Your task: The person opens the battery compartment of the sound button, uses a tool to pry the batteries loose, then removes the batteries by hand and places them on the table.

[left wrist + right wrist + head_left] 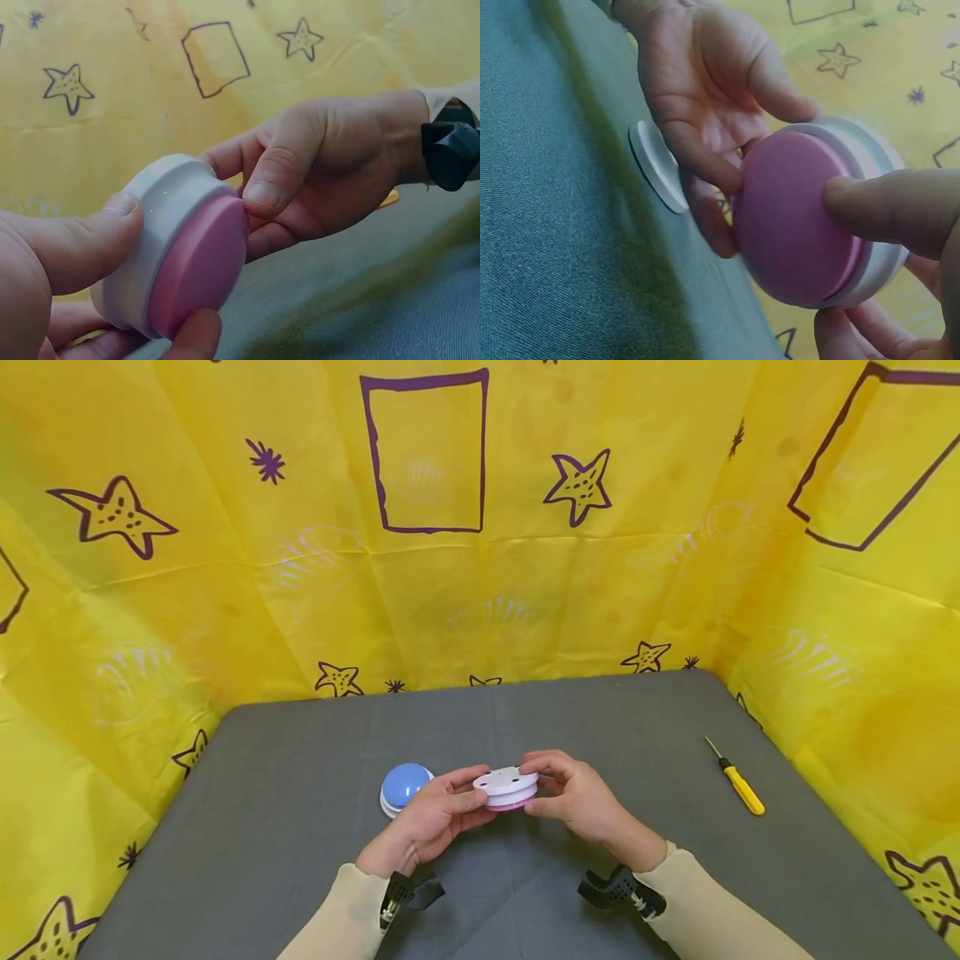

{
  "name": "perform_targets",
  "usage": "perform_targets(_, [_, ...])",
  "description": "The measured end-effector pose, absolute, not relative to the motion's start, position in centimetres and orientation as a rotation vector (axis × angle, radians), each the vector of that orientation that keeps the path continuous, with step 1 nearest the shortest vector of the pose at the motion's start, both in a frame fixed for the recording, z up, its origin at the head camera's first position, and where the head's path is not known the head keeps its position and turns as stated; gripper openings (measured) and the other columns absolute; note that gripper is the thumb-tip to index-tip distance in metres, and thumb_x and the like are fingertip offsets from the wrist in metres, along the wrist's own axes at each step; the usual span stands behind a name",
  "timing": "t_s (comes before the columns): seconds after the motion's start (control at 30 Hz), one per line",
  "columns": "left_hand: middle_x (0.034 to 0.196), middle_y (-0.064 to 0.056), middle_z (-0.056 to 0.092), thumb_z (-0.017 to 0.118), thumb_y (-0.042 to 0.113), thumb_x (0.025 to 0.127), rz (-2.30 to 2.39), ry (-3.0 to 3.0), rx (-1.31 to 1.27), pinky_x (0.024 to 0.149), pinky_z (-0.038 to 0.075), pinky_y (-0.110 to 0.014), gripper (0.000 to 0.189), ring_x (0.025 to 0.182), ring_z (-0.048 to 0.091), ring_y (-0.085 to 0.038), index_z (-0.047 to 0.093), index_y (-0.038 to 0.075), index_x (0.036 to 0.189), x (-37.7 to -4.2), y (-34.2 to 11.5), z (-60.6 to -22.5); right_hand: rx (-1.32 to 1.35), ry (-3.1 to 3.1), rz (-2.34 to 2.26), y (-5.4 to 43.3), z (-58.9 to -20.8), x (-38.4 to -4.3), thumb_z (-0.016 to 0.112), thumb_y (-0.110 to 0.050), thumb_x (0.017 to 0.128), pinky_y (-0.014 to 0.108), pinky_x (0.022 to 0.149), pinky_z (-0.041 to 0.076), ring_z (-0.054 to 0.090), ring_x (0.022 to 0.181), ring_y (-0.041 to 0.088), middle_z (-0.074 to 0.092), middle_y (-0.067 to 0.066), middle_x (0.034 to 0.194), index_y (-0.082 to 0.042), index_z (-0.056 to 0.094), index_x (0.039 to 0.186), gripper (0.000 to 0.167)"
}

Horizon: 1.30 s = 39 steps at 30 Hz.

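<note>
Two hands hold a pink-and-white round button, pink dome downward, over the grey desk.
The left hand pinches one side of it, thumb on the white rim, and the right hand pinches the opposite side between thumb and fingers (dark spots dot the upturned white base); a blue-domed button sits just beside the left hand, a yellow-handled screwdriver well off to the right.
</note>
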<state>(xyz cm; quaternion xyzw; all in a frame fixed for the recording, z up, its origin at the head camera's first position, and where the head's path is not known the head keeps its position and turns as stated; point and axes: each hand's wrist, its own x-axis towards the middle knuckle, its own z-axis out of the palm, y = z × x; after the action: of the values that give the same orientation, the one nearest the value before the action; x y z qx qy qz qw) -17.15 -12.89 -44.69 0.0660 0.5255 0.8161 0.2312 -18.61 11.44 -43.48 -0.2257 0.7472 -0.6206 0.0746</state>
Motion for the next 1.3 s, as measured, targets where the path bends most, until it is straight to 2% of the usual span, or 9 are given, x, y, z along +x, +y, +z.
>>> perform_targets(0.27, [0.146, -0.024, 0.042, 0.064, -0.005, 0.094, 2.243, 1.536, 0.217, 0.094, 0.050, -0.038, 0.063, 0.114, 0.058, -0.024, 0.034, -0.010, 0.149, -16.9, -12.9, -44.3, -0.700, 2.202, -1.900, 11.5, -43.4, -18.3, 0.082, 0.004, 0.078, 0.036, 0.103, 0.041, 0.051, 0.125, 0.036, 0.049, 0.023, 0.137, 0.001, 0.065, 0.115, 0.040])
perform_targets(0.53, [0.148, -0.020, 0.044, 0.069, -0.006, 0.090, 2.195, 1.635, 0.302, 0.094, 0.048, -0.030, 0.067, 0.130, 0.047, -0.025, 0.038, -0.005, 0.149, -17.0, -13.2, -44.3, -0.687, 2.084, -1.959, 11.8, -43.2, -17.9, 0.082, -0.001, 0.081, 0.030, 0.098, 0.046, 0.054, 0.122, 0.036, 0.048, 0.024, 0.139, 0.006, 0.058, 0.123, 0.049])
perform_targets(0.77, [0.146, -0.020, 0.046, 0.071, -0.003, 0.090, 2.184, 1.584, 0.446, 0.096, 0.046, -0.030, 0.070, 0.124, 0.051, -0.022, 0.035, -0.008, 0.150, -16.8, -13.7, -44.1, -0.685, 1.845, -2.040, 12.4, -43.0, -17.5, 0.078, -0.003, 0.086, 0.031, 0.094, 0.049, 0.057, 0.118, 0.027, 0.050, 0.027, 0.135, 0.012, 0.048, 0.134, 0.059])
perform_targets(0.9, [0.144, -0.019, 0.048, 0.073, 0.003, 0.090, 2.188, 1.516, 0.557, 0.098, 0.045, -0.031, 0.072, 0.123, 0.053, -0.021, 0.034, -0.010, 0.149, -16.7, -13.9, -44.1, -0.693, 1.746, -2.023, 12.6, -43.0, -17.5, 0.079, -0.011, 0.086, 0.031, 0.094, 0.048, 0.056, 0.118, 0.025, 0.051, 0.023, 0.135, 0.013, 0.042, 0.140, 0.069])
perform_targets(1.07, [0.146, -0.019, 0.047, 0.069, 0.002, 0.092, 2.154, 1.457, 0.666, 0.102, 0.043, -0.033, 0.070, 0.123, 0.055, -0.022, 0.032, -0.011, 0.149, -16.7, -13.7, -44.4, -0.717, 1.613, -1.959, 12.8, -43.0, -17.4, 0.081, -0.018, 0.086, 0.034, 0.091, 0.049, 0.056, 0.114, 0.025, 0.054, 0.017, 0.132, 0.013, 0.036, 0.145, 0.080])
perform_targets(1.3, [0.149, -0.021, 0.042, 0.061, 0.002, 0.098, 2.165, 1.537, 0.553, 0.104, 0.042, -0.036, 0.063, 0.127, 0.049, -0.021, 0.029, -0.009, 0.151, -16.2, -13.2, -44.0, -0.645, 1.752, -1.965, 12.8, -43.1, -17.4, 0.083, -0.013, 0.082, 0.033, 0.090, 0.050, 0.056, 0.113, 0.029, 0.053, 0.020, 0.130, 0.009, 0.040, 0.140, 0.075])
